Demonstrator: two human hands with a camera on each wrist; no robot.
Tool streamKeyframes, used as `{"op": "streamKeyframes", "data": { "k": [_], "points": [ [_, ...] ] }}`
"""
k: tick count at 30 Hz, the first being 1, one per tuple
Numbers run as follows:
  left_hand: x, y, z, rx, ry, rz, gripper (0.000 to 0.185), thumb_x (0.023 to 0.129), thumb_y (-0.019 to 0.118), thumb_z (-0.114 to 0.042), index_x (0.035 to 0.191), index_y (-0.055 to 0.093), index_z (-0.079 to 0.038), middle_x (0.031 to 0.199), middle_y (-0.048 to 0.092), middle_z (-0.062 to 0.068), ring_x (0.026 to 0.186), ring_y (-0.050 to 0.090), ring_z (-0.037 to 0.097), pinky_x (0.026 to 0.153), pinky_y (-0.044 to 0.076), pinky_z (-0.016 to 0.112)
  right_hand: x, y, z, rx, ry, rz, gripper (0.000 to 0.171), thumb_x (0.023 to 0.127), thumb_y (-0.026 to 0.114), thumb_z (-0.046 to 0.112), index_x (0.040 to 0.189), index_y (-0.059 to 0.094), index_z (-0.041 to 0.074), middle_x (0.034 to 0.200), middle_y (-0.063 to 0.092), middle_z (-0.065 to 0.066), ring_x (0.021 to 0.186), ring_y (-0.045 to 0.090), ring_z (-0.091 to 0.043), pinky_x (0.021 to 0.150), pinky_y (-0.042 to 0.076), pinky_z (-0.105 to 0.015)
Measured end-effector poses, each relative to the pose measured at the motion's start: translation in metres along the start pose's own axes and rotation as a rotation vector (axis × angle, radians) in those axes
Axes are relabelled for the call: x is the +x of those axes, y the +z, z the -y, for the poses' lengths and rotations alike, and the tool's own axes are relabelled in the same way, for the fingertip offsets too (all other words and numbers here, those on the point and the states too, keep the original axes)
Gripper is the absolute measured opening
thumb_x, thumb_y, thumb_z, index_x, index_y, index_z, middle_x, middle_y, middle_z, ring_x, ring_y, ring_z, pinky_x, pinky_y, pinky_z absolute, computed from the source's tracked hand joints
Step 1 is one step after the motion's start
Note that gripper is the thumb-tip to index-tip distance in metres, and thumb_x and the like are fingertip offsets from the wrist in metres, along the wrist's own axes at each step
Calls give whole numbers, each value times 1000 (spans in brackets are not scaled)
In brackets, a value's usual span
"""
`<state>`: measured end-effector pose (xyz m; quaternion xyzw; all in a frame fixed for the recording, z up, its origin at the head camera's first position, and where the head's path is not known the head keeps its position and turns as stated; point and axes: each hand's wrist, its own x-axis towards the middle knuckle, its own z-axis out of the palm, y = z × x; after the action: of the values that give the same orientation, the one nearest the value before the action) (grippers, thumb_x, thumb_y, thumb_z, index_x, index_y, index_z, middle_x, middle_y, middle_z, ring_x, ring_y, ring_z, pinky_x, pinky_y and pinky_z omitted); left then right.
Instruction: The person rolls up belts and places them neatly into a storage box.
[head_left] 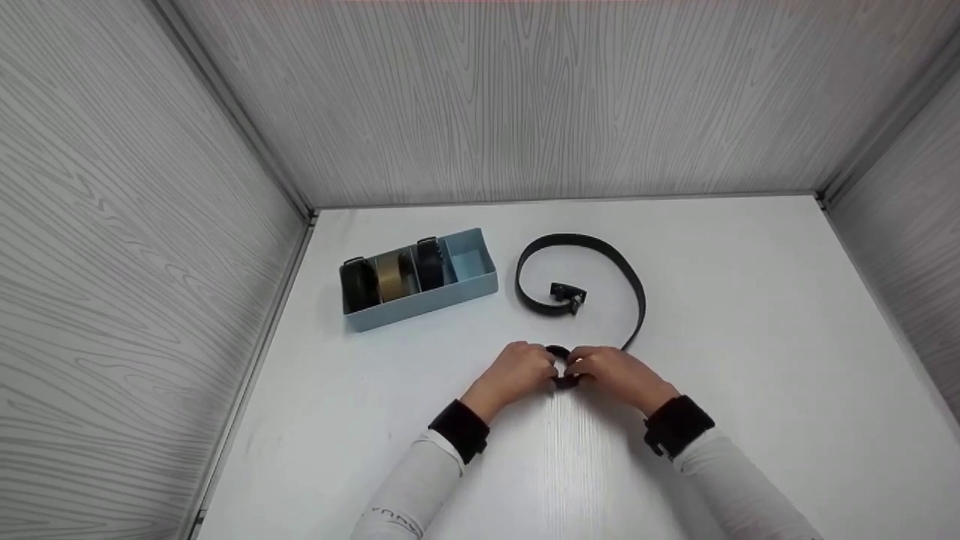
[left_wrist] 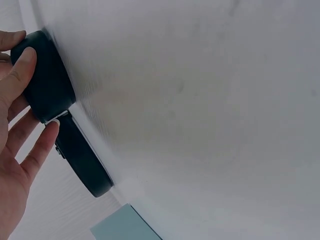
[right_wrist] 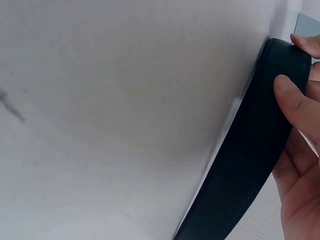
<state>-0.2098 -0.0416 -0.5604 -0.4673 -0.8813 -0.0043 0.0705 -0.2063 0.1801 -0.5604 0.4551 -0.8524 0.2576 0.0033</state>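
Both hands are meeting at the near middle of the white table (head_left: 750, 300), and I am seeing them working the same black belt (head_left: 600, 251). My left hand (head_left: 517, 373) is pinching the small rolled end of the belt (left_wrist: 47, 80), thumb curled over the top of the coil and fingers pressing it from below, as the left wrist view is showing. My right hand (head_left: 611, 375) is gripping the strap just beside that coil, thumb curving over the outer face (right_wrist: 255, 150) and fingers wrapping behind it. The rest of the belt is lying on the table beyond the hands, standing on its edge and sweeping away in an open loop, with its buckle (head_left: 568, 294) sitting inside the curve, well apart from my fingers. To the left of the loop a light blue divided tray (head_left: 480, 289) is resting on the table, and I am making out three rolled belts (head_left: 394, 276) standing in its compartments, two dark and one tan between them, while the rightmost compartment is showing only its blue floor
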Motion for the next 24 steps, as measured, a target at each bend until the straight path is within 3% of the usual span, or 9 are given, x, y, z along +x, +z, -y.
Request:
{"op": "streamKeyframes", "data": {
  "k": [8, 15, 21, 24],
  "points": [
    [-2, -1, -5, 36, 16, -18, 8, 85, 72, -28, 85, 77, -22, 85, 65, -6, 78, 59, 12, 64, 43, 27, 5, 7, 1, -28, -34, -78, 16, 73, 79, -2, 84, 77, 9, 81, 65, 0, 74, 60, -16, 66, 49, -32],
    [-4, -4, -12, 129, 51, -54, 17, 91, 63, -16, 85, 76, -25, 88, 67, -10, 85, 60, 9, 66, 42, 27, 2, 9, 6, -38, -8, -55, 15, 73, 81, 8, 87, 78, 12, 82, 68, 2, 73, 61, -16, 66, 49, -32],
    [-3, -4, -4, 15, 82, -21, 15, 87, 66, -14, 83, 77, -24, 91, 68, -11, 89, 61, 9, 70, 43, 28, -6, 1, -1, 23, 19, -2, 23, 73, 83, 6, 95, 77, 8, 104, 68, -5, 95, 65, -20, 81, 51, -35],
    [-2, -4, 1, -17, 96, -9, 13, 86, 68, -12, 82, 76, -21, 92, 68, -9, 91, 61, 10, 71, 44, 29, -7, -2, -2, 18, 1, -12, 23, 75, 80, 0, 97, 76, 6, 106, 67, -8, 97, 65, -22, 82, 51, -36]
  ]
}}
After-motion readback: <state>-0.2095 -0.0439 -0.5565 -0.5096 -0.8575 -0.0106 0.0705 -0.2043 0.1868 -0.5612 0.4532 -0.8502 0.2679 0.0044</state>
